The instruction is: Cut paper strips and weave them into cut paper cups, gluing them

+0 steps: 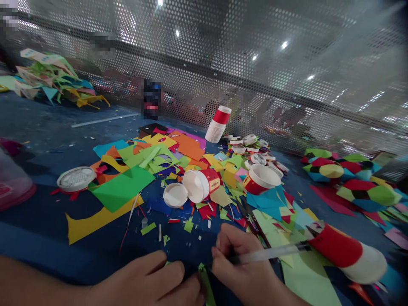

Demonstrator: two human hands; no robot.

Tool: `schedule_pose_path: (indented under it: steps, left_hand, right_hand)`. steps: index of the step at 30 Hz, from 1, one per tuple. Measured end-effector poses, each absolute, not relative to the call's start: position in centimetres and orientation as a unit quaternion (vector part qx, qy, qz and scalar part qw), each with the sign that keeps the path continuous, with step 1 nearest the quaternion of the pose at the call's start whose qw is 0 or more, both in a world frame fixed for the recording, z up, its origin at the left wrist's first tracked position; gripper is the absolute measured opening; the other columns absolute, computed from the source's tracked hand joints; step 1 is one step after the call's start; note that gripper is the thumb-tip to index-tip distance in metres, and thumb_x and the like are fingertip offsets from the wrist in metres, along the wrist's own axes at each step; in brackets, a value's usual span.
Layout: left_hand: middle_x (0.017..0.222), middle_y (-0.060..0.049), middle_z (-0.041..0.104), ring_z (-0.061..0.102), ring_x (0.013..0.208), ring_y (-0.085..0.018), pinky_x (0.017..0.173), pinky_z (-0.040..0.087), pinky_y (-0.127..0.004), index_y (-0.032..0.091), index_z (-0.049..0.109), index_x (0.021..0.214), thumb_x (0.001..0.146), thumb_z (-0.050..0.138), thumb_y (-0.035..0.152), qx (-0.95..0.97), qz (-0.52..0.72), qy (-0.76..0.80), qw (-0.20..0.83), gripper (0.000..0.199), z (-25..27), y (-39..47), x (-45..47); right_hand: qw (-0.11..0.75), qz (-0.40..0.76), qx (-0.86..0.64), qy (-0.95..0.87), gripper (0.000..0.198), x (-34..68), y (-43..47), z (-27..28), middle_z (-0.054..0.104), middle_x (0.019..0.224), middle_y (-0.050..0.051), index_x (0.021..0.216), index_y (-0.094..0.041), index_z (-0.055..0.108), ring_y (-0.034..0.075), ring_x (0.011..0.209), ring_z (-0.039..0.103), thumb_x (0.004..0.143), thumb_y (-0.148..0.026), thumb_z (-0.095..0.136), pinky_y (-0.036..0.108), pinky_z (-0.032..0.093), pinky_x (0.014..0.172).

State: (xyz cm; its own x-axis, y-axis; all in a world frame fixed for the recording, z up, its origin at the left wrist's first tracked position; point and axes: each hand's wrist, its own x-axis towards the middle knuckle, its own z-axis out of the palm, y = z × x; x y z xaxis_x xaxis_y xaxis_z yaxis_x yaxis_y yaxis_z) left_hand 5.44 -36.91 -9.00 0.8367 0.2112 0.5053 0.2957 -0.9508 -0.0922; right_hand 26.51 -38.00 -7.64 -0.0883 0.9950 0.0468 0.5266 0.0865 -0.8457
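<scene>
My right hand point(245, 265) is closed around a pen point(270, 253) with a clear barrel and a dark rear end. The pen's tip points down and left, over a narrow green paper strip point(206, 284) at the bottom edge. My left hand point(156, 278) has its fingers curled, and their tips press on the strip's left side. Beyond my hands lies a red and white paper cup point(214, 180) on its side, beside a round white lid point(175, 195). Dark scissors point(253, 216) lie partly hidden behind my right hand.
Coloured paper scraps point(149, 155) cover the dark blue table. A stack of paper cups point(218, 123) stands by the perforated metal screen point(248, 72). To the right are a tipped cup point(347, 250) and multicoloured paper balls point(366, 193); a translucent container point(14, 182) stands left.
</scene>
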Motion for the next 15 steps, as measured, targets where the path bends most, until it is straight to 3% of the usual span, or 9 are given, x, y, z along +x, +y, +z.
schedule_pose_path:
  steps: [4, 8, 11, 15]
  left_hand:
    - [0.109, 0.012, 0.073, 0.058, 0.08, -0.012, 0.064, 0.042, -0.03, 0.026, 0.065, 0.115, 0.099, 0.051, 0.025, -0.96, -0.233, -0.12, 0.095, 0.021, -9.2, -37.0, 5.3]
    - [0.123, 0.009, 0.07, 0.061, 0.088, -0.014, 0.074, 0.044, -0.029, 0.03, 0.061, 0.125, 0.096, 0.059, 0.03, -0.966, -0.198, -0.143, 0.08, 0.029, -8.6, -37.3, 4.7]
    - [0.119, 0.005, 0.072, 0.064, 0.096, -0.017, 0.081, 0.046, -0.029, 0.027, 0.064, 0.12, 0.093, 0.063, 0.04, -0.961, -0.214, -0.177, 0.002, 0.03, -7.5, -36.9, 4.4]
    - [0.102, 0.001, 0.073, 0.064, 0.094, -0.018, 0.084, 0.049, -0.03, 0.024, 0.069, 0.104, 0.089, 0.068, 0.037, -0.945, -0.211, -0.2, -0.15, 0.02, -6.7, -35.2, 4.6]
  right_hand:
    - [0.448, 0.383, -0.597, -0.545, 0.028, 26.8, -37.8, -7.5, 0.047, 0.049, -0.005, 0.061, -0.024, 0.043, 0.01, 0.045, 0.039, 0.079, -0.037, 0.059, 0.021, 0.03, 0.043]
    - [0.506, 0.299, -0.599, -0.543, 0.028, 27.8, -37.4, -6.7, 0.059, 0.055, -0.003, 0.07, -0.023, 0.048, 0.011, 0.045, 0.046, 0.084, -0.042, 0.063, 0.021, 0.035, 0.043]
    - [0.46, 0.211, -0.619, -0.601, 0.022, 29.3, -36.8, -5.6, 0.061, 0.055, -0.002, 0.074, -0.023, 0.052, 0.012, 0.046, 0.052, 0.084, -0.039, 0.062, 0.022, 0.039, 0.044]
    - [0.292, 0.017, -0.629, -0.72, 0.011, 31.7, -35.6, -4.7, 0.072, 0.077, 0.004, 0.088, -0.021, 0.067, 0.018, 0.066, 0.066, 0.088, -0.026, 0.057, 0.027, 0.048, 0.057]
